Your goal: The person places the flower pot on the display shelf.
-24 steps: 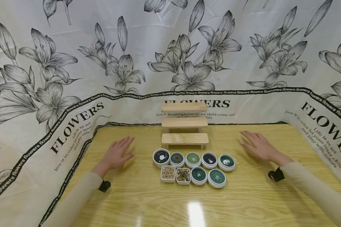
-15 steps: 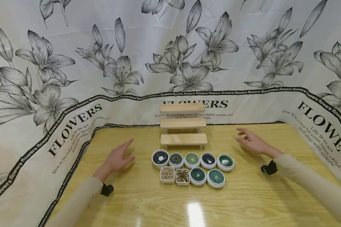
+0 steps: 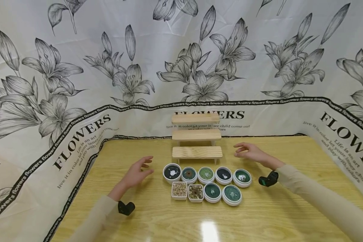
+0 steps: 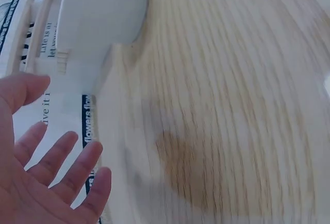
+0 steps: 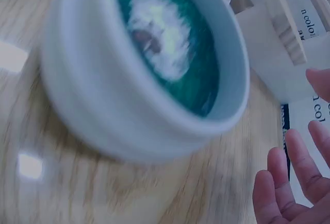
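My left hand [image 3: 136, 174] hovers over the table to the left of the pots, its fingers loosely spread and holding nothing. Closest to it is a white round pot [image 3: 171, 179] with a dark filling and a white patch; a white pot [image 4: 105, 13] also fills the top of the left wrist view. My right hand [image 3: 253, 154], likewise holding nothing, is raised right of the wooden three-step stand [image 3: 197, 152]. In the right wrist view its relaxed fingers [image 5: 299, 157] lie beyond a white pot [image 5: 113, 105] with a green inside and white centre.
Several white round pots with green or dark fillings, such as the speckled green one [image 3: 232, 194], stand close together before the stand. Two square pots, one with pale gravel [image 3: 179, 190], one with pebbles [image 3: 195, 193], join the front row. A flower-printed cloth [image 3: 133, 124] surrounds the wooden table [image 3: 157, 222].
Both hands have moved inward, the right one leftward towards the stand and the left one rightward towards the pots. Their fingers have bent slightly. The pots and stand keep their places.
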The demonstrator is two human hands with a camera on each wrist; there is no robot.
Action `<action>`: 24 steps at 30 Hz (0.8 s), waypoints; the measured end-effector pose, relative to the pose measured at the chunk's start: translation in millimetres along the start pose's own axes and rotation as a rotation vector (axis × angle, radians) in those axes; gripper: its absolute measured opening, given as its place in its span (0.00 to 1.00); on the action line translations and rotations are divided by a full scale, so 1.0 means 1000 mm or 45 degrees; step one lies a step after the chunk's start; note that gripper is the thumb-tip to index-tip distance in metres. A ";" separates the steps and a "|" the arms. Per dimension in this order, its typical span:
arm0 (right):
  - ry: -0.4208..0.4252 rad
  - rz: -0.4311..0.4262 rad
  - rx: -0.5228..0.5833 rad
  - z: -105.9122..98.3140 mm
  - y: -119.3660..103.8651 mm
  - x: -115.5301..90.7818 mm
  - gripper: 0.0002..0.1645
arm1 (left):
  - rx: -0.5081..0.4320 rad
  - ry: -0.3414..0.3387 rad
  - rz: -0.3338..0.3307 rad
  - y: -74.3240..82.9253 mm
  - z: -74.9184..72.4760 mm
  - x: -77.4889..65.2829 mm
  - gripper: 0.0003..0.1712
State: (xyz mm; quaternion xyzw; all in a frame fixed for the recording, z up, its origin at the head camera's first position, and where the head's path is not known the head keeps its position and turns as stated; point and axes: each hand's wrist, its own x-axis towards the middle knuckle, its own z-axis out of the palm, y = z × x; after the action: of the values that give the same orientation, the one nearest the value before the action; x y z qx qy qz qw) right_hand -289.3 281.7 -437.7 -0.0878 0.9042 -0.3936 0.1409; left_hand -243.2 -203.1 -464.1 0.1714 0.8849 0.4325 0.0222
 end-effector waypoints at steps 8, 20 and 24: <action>-0.184 -0.003 0.306 0.006 -0.011 0.014 0.38 | -0.287 -0.097 -0.055 0.000 0.016 0.009 0.38; -0.300 -0.015 0.539 0.018 -0.022 0.029 0.39 | -0.529 -0.220 0.076 -0.004 0.033 0.010 0.45; -0.294 -0.001 0.572 0.023 -0.027 0.032 0.39 | -0.580 -0.272 0.088 -0.001 0.037 0.010 0.46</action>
State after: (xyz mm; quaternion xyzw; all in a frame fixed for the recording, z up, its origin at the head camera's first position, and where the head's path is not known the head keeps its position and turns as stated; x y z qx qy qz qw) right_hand -310.8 239.1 -438.9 -0.0991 0.7719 -0.5720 0.2591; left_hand -246.3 -172.7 -486.9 0.2367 0.7508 0.6008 0.1387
